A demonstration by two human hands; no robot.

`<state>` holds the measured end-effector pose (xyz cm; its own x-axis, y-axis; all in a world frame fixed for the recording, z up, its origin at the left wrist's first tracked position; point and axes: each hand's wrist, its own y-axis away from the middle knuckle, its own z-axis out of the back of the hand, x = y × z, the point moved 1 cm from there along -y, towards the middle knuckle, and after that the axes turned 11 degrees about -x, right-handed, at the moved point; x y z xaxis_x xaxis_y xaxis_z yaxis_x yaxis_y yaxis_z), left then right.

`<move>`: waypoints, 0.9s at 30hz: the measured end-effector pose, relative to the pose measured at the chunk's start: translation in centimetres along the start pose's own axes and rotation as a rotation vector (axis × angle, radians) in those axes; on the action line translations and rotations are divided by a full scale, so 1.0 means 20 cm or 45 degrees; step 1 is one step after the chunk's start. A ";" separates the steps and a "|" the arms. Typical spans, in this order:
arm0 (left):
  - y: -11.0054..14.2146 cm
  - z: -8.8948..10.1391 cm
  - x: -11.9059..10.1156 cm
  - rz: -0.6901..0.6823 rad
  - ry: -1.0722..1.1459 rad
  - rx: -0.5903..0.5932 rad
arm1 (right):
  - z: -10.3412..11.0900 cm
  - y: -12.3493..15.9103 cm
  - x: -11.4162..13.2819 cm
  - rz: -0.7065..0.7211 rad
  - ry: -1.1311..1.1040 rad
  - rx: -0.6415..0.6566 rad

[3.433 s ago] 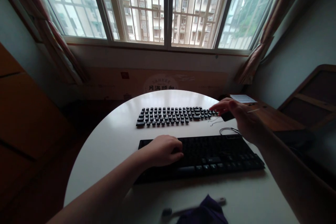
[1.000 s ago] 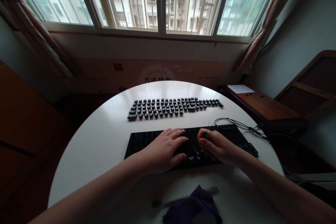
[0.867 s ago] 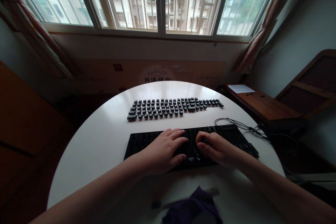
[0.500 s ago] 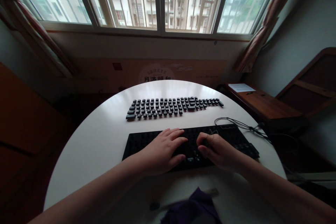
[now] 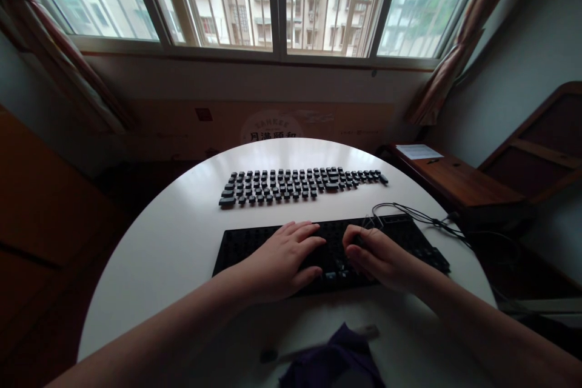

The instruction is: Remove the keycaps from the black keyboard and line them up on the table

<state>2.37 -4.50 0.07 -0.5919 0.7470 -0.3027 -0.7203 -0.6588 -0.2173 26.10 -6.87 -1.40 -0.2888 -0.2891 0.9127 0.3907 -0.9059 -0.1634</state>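
A black keyboard (image 5: pixel 245 242) lies across the white round table, much of its middle hidden by my hands. My left hand (image 5: pixel 291 257) rests flat on it with fingers spread, holding nothing. Over the keyboard's right-middle part, my right hand (image 5: pixel 377 254) is closed round a wire keycap puller (image 5: pixel 373 222), whose thin wire loops stick out above the fingers. The puller's grip is mostly hidden in the hand. Beyond the keyboard, loose black keycaps (image 5: pixel 276 185) stand in several rows.
A black cable (image 5: pixel 422 216) runs from the keyboard over the table's right edge. Purple cloth (image 5: pixel 336 357) and a brush-like tool (image 5: pixel 291 354) lie near the front. To the right stands a wooden desk (image 5: pixel 468 185) with paper (image 5: pixel 418 151) on it.
My right hand has turned and shifted slightly right, and the puller's wire loops now show higher above it. The left hand stays in place on the keyboard.
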 end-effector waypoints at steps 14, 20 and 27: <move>0.00 0.00 0.00 -0.003 0.021 -0.016 | 0.01 -0.01 0.02 0.243 0.397 0.064; 0.00 0.00 0.00 0.001 0.048 -0.038 | -0.01 0.01 0.03 0.392 0.520 0.059; 0.00 0.00 0.00 0.003 0.055 -0.022 | 0.00 0.00 -0.04 0.161 -0.066 -0.169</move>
<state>2.38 -4.46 0.00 -0.5772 0.7409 -0.3433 -0.7123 -0.6624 -0.2321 26.31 -6.64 -2.24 -0.1984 -0.3898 0.8993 0.3014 -0.8973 -0.3225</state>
